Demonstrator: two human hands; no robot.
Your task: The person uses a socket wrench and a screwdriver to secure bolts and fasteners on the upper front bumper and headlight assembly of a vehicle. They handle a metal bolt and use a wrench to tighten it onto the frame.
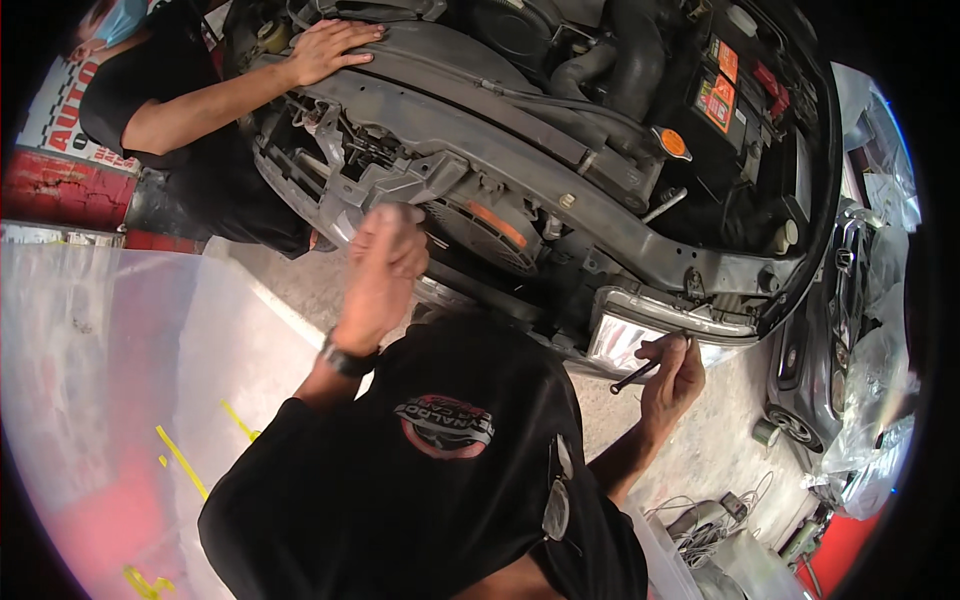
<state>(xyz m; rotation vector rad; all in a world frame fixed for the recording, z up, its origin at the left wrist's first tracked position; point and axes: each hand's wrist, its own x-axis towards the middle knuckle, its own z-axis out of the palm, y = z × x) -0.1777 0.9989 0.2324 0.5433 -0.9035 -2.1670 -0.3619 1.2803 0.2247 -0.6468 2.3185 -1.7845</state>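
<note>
My left hand [385, 258], wearing a wristwatch [349, 356], is raised before the car's open front. Its fingers are curled together and blurred, so whatever they hold, if anything, cannot be made out. In my right hand [673, 380] is a slim dark hand tool [634, 377] with a rounded end, pointing down and left. That hand is beside the clear headlight [622, 338] in the car's front corner. Behind my left hand lie a metal bracket [425, 178] and a round fan grille [490, 232], below the long front crossmember [480, 140].
At the left a co-worker in black rests a hand [335, 50] on the crossmember's top. The engine bay holds a battery [718, 95] and a thick black hose [610, 65]. A grey bumper [800, 360] partly under plastic stands right, with coiled cables [700, 530] below.
</note>
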